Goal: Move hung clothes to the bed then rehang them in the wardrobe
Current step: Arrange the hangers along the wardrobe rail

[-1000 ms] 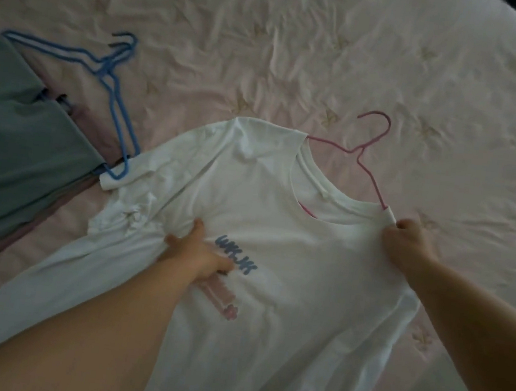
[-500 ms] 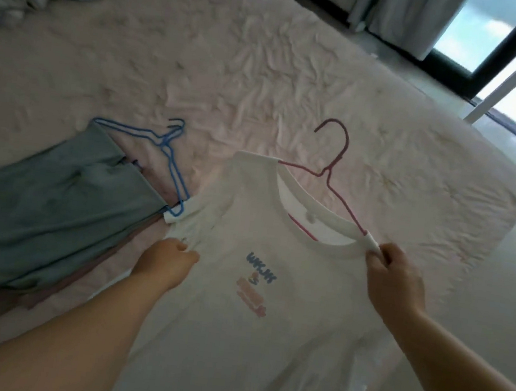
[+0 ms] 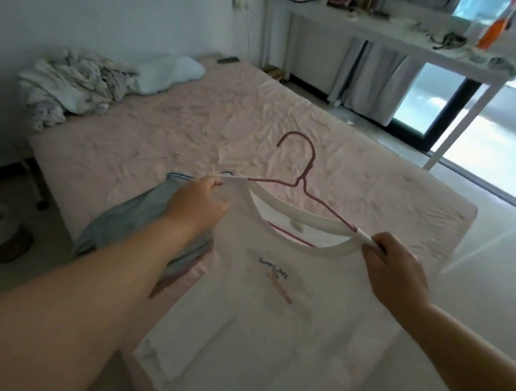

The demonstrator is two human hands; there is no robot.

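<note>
One big bed (image 3: 166, 138) with a wrinkled pink sheet fills the space past both hands. Behind the bed, far from the hands, a long white table (image 3: 384, 32) stands by the bright window, with small things on top that are too blurry to name. At the far end of the bed, well past the left hand, sits a pile of crumpled bedding (image 3: 68, 87) with a pale pillow (image 3: 167, 73) next to it.

The white T-shirt (image 3: 268, 310) hangs down between the two hands and below them, held up over the near end of the bed. It has a small blue and pink print on the chest. Just under the left arm, some blue-green clothes (image 3: 137, 213) lie flat on the bed.

The T-shirt is on a pink hanger (image 3: 300, 181). The hook of the hanger points up, above and between the hands.

The left hand (image 3: 199, 202) pinches the left shoulder of the T-shirt, with the fingers curled tight on the cloth at the end of the hanger. The right hand (image 3: 393, 270) grips the right shoulder of the T-shirt, right where the collar meets the other end of the hanger, and its fingers are curled round the cloth too.
</note>
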